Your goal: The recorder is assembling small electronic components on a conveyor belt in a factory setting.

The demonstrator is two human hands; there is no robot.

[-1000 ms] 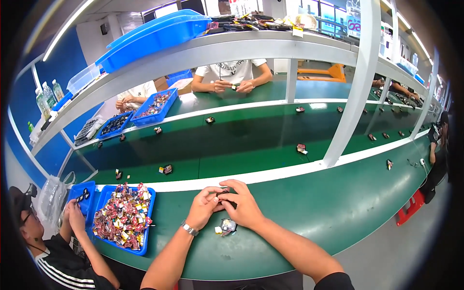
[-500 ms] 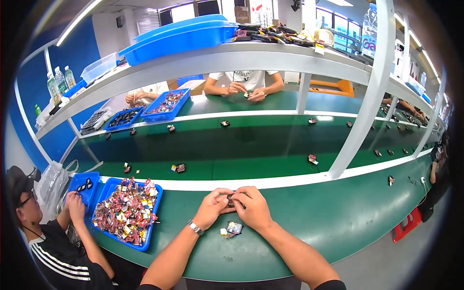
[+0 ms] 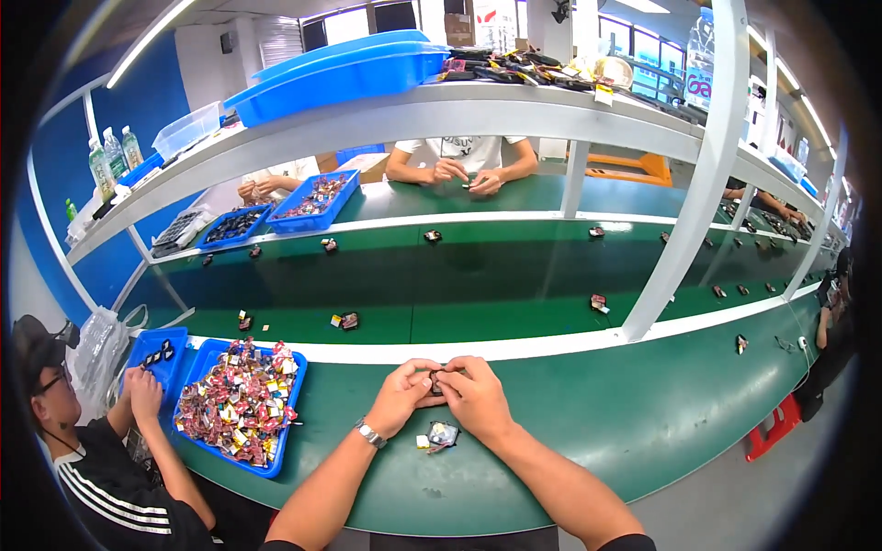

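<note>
Small dark part (image 3: 437, 383), pinched btwn left hand (image 3: 401, 396), right hand (image 3: 475, 399)

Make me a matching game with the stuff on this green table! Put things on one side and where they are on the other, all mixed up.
Things:
1. small dark part
2. blue tray of colourful pieces
3. wristwatch
4. small loose part

Places:
A. on the left wrist
B. on the table just below the hands
C. pinched between both hands
D. on the table, left of the hands

Pairs: 1-C, 2-D, 3-A, 4-B
</note>
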